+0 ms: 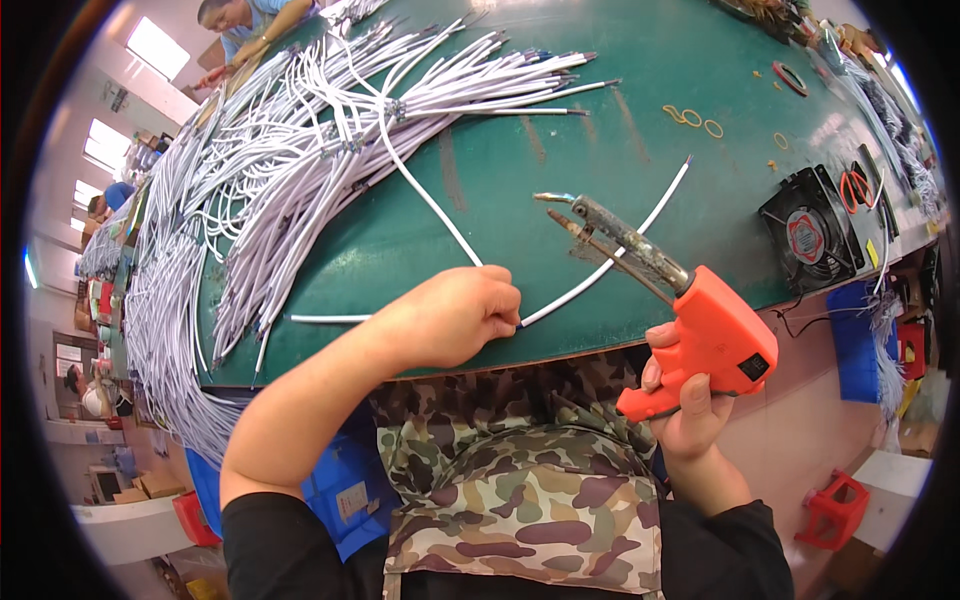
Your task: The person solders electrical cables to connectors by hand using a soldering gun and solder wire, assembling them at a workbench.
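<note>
– Firstly, what is seen as the largest thing?

– By the green worktop [700, 225], most of the middle is filled. On its left part a large heap of white cables [330, 150] is spread, and over the left edge many of them are hung.

– And what is held in the right grip [693, 422]?

– An orange soldering gun [722, 335] is held there, with the fingers closed around its handle. Its metal tip [553, 197] is pointed to the left above the worktop, and no contact with a cable is shown. Near the right edge, a black fan [805, 232] is placed.

– Where is the cable of this work?

– A single white cable [661, 204] is laid slantwise, with its near end at the fingertips of the left grip [462, 315]. This grip is closed in a pinch, apparently on that end. From the heap, a second cable [443, 218] is led to the same hand; whether the two are joined cannot be told.

– Which step is in hand, then?

– It is judged that a cable end is being positioned, while the gun is held ready.

– And what is called for by the next move?

– Probably a steady pinch would be needed, and the hot tip should be guided well apart from the fingers.

– Anything smaller?

– Beyond the gun, yellow rubber bands [683, 117] are scattered.
</note>
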The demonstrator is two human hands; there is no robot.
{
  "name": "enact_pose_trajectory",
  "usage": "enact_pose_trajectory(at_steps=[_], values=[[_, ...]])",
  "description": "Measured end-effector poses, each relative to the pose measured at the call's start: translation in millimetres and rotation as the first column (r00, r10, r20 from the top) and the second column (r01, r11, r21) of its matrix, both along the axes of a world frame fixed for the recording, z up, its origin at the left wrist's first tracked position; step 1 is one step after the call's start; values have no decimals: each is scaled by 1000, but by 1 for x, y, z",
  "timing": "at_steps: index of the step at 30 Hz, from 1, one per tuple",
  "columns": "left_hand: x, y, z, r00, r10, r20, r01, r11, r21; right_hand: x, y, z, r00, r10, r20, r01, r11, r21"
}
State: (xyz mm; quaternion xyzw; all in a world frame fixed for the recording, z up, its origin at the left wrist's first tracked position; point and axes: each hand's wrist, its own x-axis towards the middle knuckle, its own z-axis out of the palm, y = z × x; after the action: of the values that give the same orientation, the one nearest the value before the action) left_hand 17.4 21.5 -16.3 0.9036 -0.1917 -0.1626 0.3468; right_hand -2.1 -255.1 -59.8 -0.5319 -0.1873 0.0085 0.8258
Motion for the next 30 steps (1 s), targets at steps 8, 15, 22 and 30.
enact_pose_trajectory(at_steps=[8,15,22,30], values=[[-4,9,-5,998,61,-21,-62,996,-65,-2,-6,-5,1000,-8,-12,9,999,52],[-41,2,2,968,250,25,-247,966,-78,-3,-2,-4,997,56,-43,-55,998,37],[-48,8,-8,912,60,406,-105,990,91,-4,10,-4,995,103,10,-102,993,-63],[-43,19,-11,931,70,358,-68,998,-19,-1,25,-2,988,156,-1,-156,987,30]])
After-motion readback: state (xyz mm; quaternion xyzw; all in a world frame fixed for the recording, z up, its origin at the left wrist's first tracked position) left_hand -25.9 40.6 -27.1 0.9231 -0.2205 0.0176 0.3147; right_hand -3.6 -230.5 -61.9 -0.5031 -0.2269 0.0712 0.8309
